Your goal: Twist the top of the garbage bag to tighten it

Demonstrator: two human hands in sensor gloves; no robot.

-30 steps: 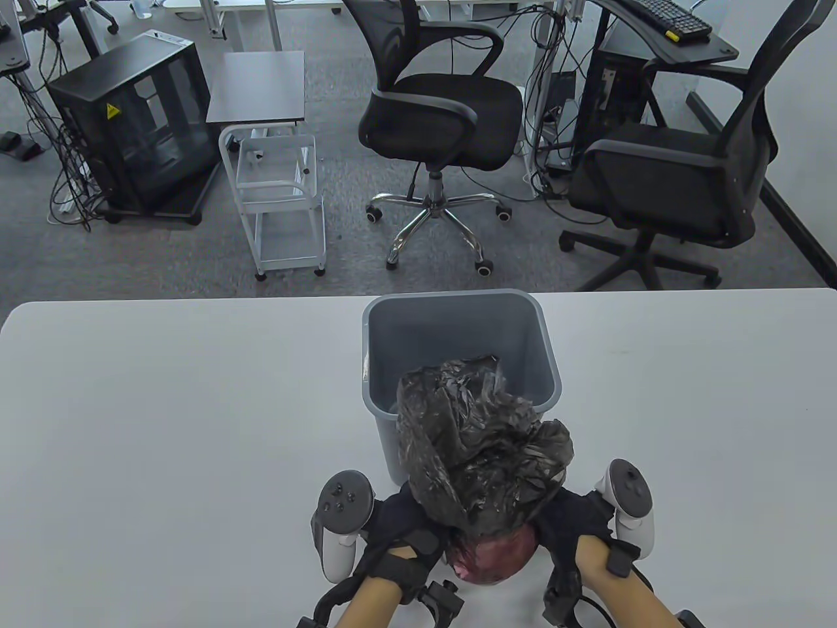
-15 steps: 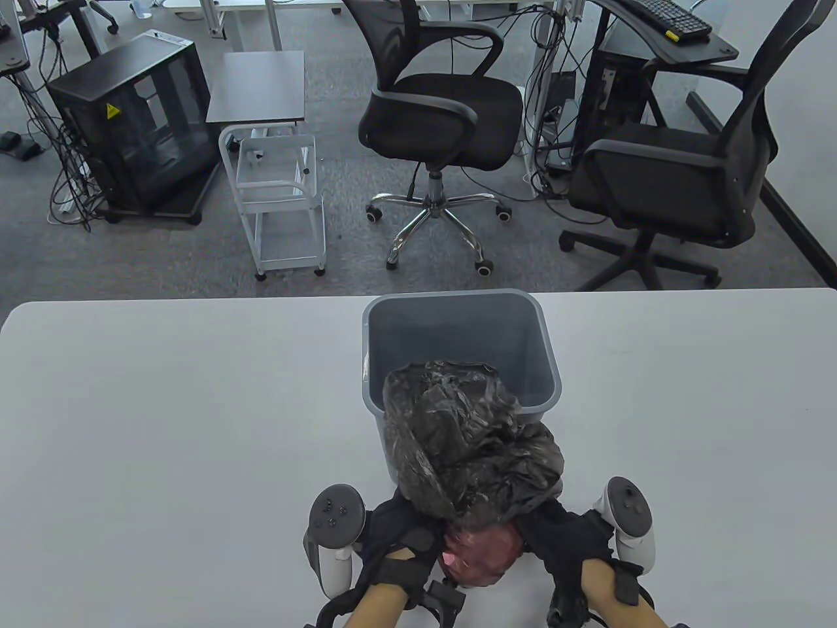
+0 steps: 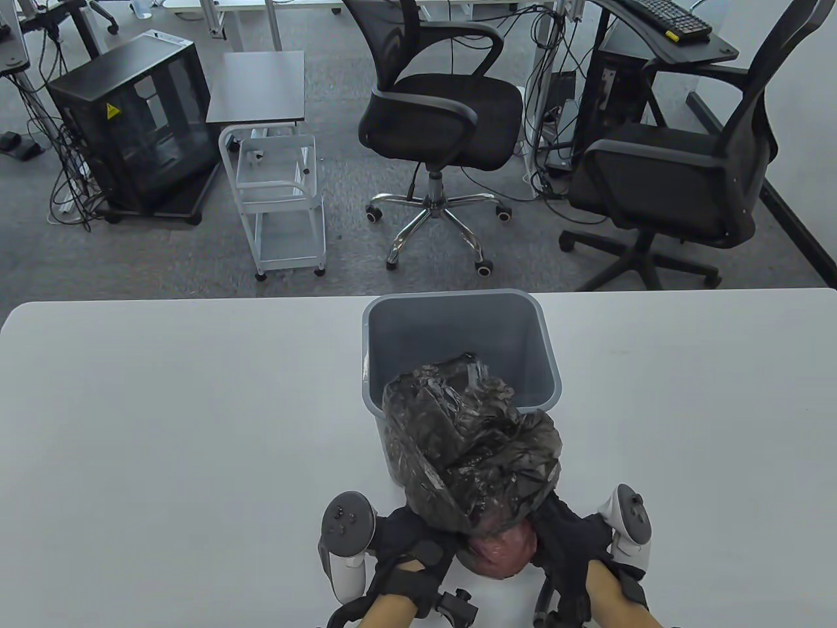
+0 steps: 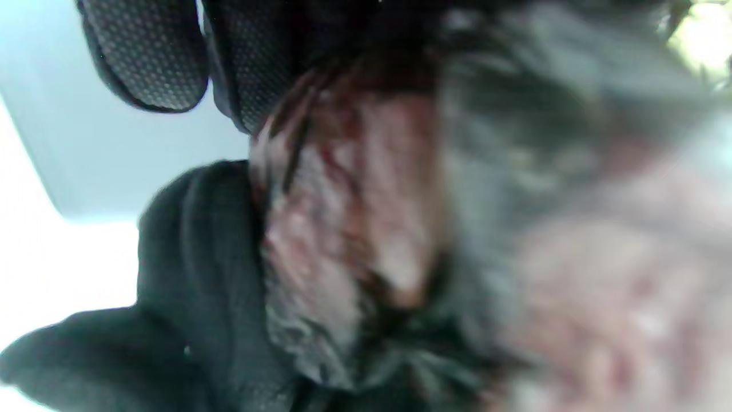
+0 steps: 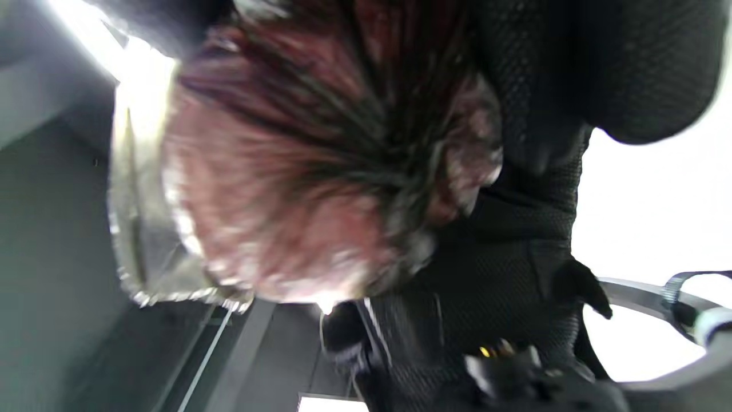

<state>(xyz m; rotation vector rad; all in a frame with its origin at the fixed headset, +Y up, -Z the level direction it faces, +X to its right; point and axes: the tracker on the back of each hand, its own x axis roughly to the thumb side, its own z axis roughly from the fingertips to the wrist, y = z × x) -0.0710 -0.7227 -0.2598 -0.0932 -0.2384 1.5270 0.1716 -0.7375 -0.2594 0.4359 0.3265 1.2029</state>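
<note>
In the table view, a black garbage bag (image 3: pixel 467 451) was seen at the near edge of the white table (image 3: pixel 163 425), its loose top raised in front of a gray bin (image 3: pixel 458 347) and overlapping the bin's near wall. A reddish bundle (image 3: pixel 502 555) showed through the stretched plastic at the bag's lower end, which was gripped between the left hand (image 3: pixel 409 546) and the right hand (image 3: pixel 572 540). In the left wrist view, blurred gloved fingers (image 4: pixel 189 274) were pressed against the bag (image 4: pixel 354 229). In the right wrist view, gloved fingers (image 5: pixel 532 114) were curled around the gathered plastic (image 5: pixel 320 171).
</note>
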